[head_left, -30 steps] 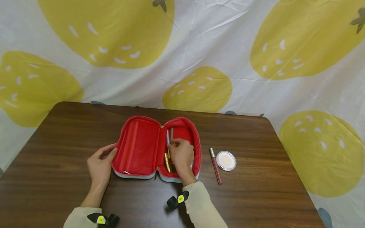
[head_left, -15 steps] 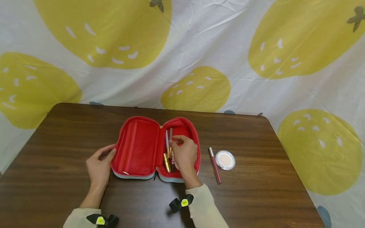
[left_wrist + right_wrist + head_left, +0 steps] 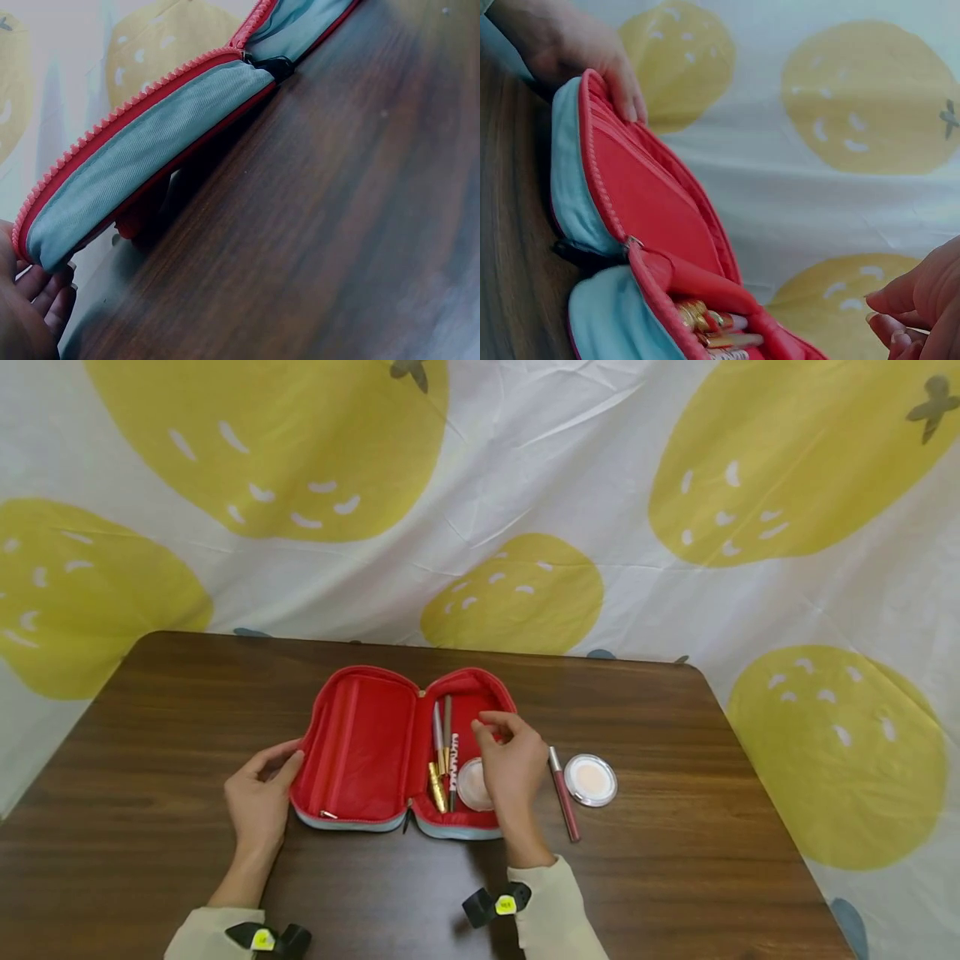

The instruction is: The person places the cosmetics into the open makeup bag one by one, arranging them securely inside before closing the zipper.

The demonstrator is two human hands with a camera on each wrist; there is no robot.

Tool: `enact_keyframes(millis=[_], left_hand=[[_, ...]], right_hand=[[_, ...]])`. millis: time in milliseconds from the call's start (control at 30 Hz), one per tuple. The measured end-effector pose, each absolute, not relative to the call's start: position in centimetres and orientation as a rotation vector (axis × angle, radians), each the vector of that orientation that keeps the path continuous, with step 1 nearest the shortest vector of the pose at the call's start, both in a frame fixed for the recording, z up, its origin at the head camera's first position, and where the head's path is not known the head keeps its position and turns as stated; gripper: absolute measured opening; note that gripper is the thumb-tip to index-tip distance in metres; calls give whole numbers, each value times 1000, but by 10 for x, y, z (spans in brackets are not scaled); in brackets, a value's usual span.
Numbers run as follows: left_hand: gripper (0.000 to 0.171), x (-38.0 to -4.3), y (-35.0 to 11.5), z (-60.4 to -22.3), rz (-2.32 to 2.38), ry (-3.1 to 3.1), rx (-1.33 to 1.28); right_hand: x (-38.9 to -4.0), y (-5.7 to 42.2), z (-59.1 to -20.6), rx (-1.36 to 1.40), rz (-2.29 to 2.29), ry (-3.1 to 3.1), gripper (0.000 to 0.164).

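Note:
A red-lined cosmetic pouch [image 3: 375,756] with a light-blue outside lies unzipped and spread on the table. My left hand [image 3: 258,797] grips its left edge, thumb on the inner side and fingers underneath; the left wrist view shows that half lifted off the table. Over the right half's outer side hovers my right hand [image 3: 515,768], fingers loosely bent, nothing visible between them. Inside that half lie a gold tube [image 3: 437,789], slim pencil-like sticks [image 3: 447,722], a stick with white lettering [image 3: 453,756] and a round compact [image 3: 471,785], partly hidden by the right hand.
Right of the pouch, a lip gloss tube [image 3: 565,797] with a silver cap lies beside a round clear-rimmed compact [image 3: 591,780]. The brown wooden table [image 3: 675,860] ends at a white curtain [image 3: 510,452] with yellow fruit prints.
My right hand has drawn back to the right from the sticks in the pouch, uncovering the lettered stick and the compact inside. The left hand keeps its grip on the pouch edge.

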State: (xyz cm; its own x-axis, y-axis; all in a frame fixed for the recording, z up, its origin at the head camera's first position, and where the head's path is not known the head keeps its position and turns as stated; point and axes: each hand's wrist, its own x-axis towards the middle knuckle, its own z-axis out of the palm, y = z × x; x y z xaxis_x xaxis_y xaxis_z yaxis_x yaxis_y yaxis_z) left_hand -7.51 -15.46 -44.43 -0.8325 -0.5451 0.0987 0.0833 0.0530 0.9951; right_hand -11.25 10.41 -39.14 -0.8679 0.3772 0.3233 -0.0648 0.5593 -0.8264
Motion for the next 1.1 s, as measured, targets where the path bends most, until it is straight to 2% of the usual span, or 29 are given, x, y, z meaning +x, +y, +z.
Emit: enact_keyframes(millis=[167, 400, 900, 1100], left_hand=[[20, -75, -154, -443, -1821, -1899, 465], [20, -83, -161, -470, -1776, -1917, 485], [20, -84, -163, -474, -1758, -1912, 473], [20, -85, -162, -474, -1760, -1915, 470]], right_hand=[[-108, 115, -390, -289, 1312, -2269, 7], [-100, 134, -392, -355, 1390, -2180, 7], [-80, 179, -427, -545, 1230, -2048, 12], [-78, 204, -445, -657, 1092, -2014, 22]])
